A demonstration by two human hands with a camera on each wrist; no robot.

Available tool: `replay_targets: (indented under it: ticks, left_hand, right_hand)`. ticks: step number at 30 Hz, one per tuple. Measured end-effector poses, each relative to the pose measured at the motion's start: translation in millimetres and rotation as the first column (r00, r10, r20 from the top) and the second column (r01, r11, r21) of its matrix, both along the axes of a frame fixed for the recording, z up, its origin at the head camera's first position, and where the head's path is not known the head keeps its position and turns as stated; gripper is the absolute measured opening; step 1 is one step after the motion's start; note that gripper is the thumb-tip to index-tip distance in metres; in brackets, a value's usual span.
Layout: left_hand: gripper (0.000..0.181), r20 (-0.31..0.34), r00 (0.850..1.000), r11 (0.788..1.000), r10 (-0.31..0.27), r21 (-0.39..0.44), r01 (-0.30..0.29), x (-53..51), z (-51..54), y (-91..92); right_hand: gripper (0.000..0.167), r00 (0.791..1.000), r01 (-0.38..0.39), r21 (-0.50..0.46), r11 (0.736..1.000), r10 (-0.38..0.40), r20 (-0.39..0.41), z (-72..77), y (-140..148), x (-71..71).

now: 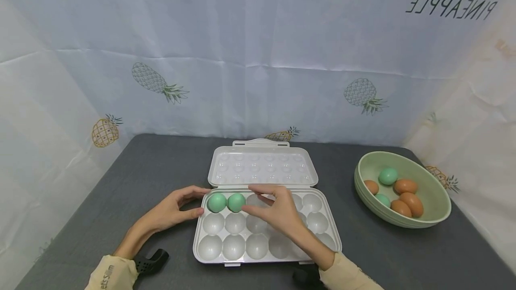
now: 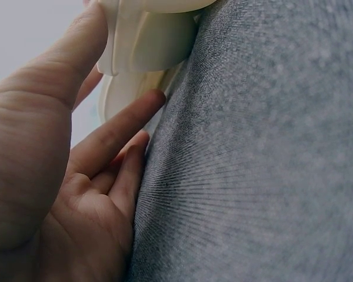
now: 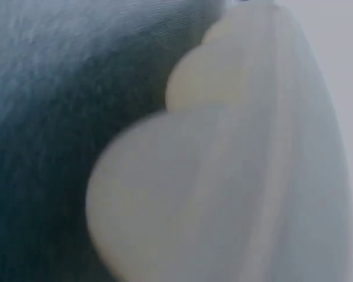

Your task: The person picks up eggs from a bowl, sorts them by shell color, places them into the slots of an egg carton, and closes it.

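A white egg tray lies open on the dark table, its lid folded back. Two green eggs sit side by side in the back row's left cups. At the tray's left edge, my left hand rests thumb and index finger against the rim. Its other fingers lie extended beside the tray in the left wrist view. My right hand hovers over the back row, thumb and fingers apart, thumb tip close to the second green egg. The right wrist view shows only the tray's cup undersides.
On the right of the table stands a pale green bowl with several brown eggs and two green eggs in it. A white curtain with pineapple prints hangs behind the table.
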State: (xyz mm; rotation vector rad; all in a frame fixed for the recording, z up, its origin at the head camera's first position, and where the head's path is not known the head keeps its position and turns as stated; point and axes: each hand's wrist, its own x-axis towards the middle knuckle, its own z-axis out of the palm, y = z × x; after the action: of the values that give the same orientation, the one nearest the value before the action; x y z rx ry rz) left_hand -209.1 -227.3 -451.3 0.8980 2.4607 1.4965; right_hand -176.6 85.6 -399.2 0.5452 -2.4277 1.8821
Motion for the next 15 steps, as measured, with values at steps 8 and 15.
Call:
replay_targets:
  ticks: [8, 15]
  left_hand:
    - [0.043, 0.010, 1.000, 1.000, 0.003, 0.011, -0.003, 1.0, 0.2, -1.6]
    - [0.042, 0.010, 1.000, 1.000, 0.004, 0.010, -0.004, 0.3, 0.4, -0.1]
  right_hand:
    - [0.044, 1.000, 0.019, 0.010, 1.000, -0.019, 0.008, 14.8, 38.4, 2.8]
    - [0.037, 0.987, 0.123, 0.057, 0.991, -0.116, -0.113, 24.6, 89.9, 0.7]
